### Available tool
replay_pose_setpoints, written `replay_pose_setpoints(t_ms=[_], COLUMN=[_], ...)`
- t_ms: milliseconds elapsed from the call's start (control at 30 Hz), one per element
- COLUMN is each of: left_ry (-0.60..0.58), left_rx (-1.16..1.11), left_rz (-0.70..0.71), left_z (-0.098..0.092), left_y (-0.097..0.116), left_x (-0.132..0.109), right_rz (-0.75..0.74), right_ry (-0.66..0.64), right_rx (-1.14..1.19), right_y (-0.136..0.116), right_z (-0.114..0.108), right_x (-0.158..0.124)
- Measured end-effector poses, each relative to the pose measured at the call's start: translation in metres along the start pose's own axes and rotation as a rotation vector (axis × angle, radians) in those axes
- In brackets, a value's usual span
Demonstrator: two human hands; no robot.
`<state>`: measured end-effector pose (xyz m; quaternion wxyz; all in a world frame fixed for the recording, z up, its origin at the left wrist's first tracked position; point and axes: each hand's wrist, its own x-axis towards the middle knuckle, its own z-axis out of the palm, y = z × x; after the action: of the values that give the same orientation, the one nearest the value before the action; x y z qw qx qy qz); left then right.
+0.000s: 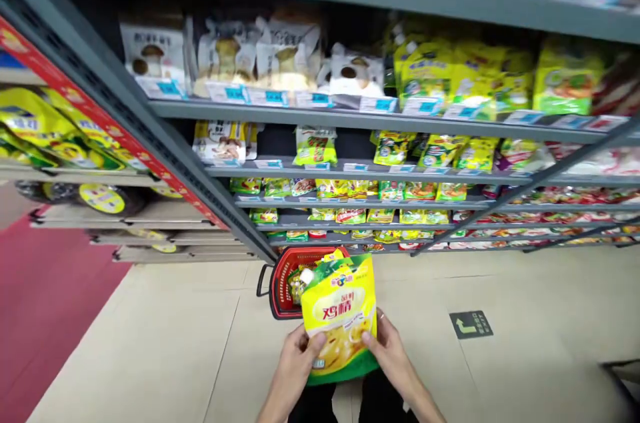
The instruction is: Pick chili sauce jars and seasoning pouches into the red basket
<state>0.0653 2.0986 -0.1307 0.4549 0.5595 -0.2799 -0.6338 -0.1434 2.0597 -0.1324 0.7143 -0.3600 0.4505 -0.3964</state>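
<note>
A yellow and green seasoning pouch [345,303] with red lettering is held upright in front of me, its printed face toward the camera. My left hand [299,353] grips its lower left edge, thumb on the front. On the opposite edge, my right hand [387,343] pinches it the same way; the fingers of both hands are partly hidden behind the pouch. Just beyond it, a red basket [281,306] with a black handle stands on the floor by the shelf. Yellow packs [296,286] lie inside the basket, partly covered by the pouch.
Grey shelves [350,113] of bagged goods rise ahead, with white pouches [287,59] and yellow-green pouches [425,69] on an upper level. A side rack [65,176] with yellow bags stands left, near a red floor area [55,316]. An exit sign [471,324] marks the tiles.
</note>
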Motion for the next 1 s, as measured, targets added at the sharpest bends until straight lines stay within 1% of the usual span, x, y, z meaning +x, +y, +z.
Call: replay_pose_setpoints(t_ms=[67,133,200,267,333,400,433,533,600,667,733,767,833,900,1000], left_ry=[0.006,-0.029,-0.040,0.005,0.085,0.117,0.110,0.022,-0.031,-0.056,-0.052,-0.048,-0.061,-0.105,-0.140], left_rx=[0.124,0.273,0.355,0.311,0.220,0.158,0.138,0.097,0.077,0.052,0.023,0.010,-0.020,-0.052,-0.071], left_rz=[0.035,0.073,0.102,0.103,0.078,0.050,0.051,0.093,0.123,0.157,0.220,0.257,0.313,0.329,0.293], left_z=[0.023,0.055,0.093,0.131,0.164,0.193,0.207,0.246,0.269,0.287,0.297,0.297,0.291,0.275,0.240], left_y=[0.024,0.053,0.078,0.092,0.093,0.089,0.087,0.088,0.093,0.098,0.102,0.104,0.105,0.104,0.091], left_x=[-0.022,-0.046,-0.069,-0.087,-0.098,-0.105,-0.109,-0.118,-0.124,-0.128,-0.132,-0.135,-0.139,-0.142,-0.144], right_rz=[-0.003,-0.034,-0.095,-0.163,-0.213,-0.244,-0.256,-0.307,-0.344,-0.367,-0.379,-0.386,-0.387,-0.348,-0.264], right_ry=[-0.078,-0.081,-0.060,-0.053,-0.058,-0.044,-0.029,0.054,0.107,0.126,0.099,0.082,0.067,0.075,0.100], right_rx=[0.013,0.088,0.170,0.204,0.187,0.145,0.126,0.082,0.045,0.015,0.012,0.013,0.004,-0.022,-0.056], right_y=[-0.001,-0.007,-0.022,-0.047,-0.076,-0.103,-0.116,-0.147,-0.164,-0.177,-0.187,-0.189,-0.191,-0.185,-0.167], right_z=[-0.013,-0.024,-0.036,-0.053,-0.076,-0.101,-0.113,-0.144,-0.158,-0.166,-0.169,-0.168,-0.164,-0.154,-0.132], right_x=[-0.029,-0.054,-0.075,-0.094,-0.111,-0.127,-0.134,-0.151,-0.158,-0.164,-0.169,-0.172,-0.177,-0.183,-0.191])
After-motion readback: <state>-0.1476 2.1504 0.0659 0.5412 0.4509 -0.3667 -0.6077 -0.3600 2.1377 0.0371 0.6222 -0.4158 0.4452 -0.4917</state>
